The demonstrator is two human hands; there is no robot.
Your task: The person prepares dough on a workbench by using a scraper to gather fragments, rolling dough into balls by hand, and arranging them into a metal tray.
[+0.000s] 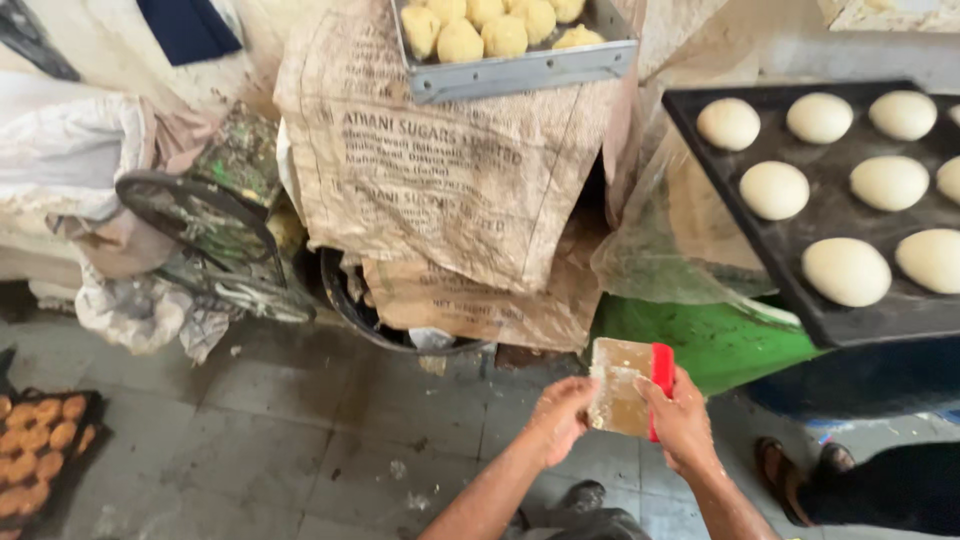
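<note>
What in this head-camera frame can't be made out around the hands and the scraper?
- Scraper: its lower edge is hidden by the left hand and right hand.
- Black tray of dough rounds: cut off by the right edge.
- Metal tray: cut off by the top edge.
- Tray of browned pieces: cut off at the left edge.

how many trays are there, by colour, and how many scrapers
Black tray with pale dough rounds: 1
Grey metal tray with yellow dough balls: 1
Dark tray with browned pieces, partly cut off: 1
Red-handled scraper, held between left hand and right hand: 1
Total: 4
</note>
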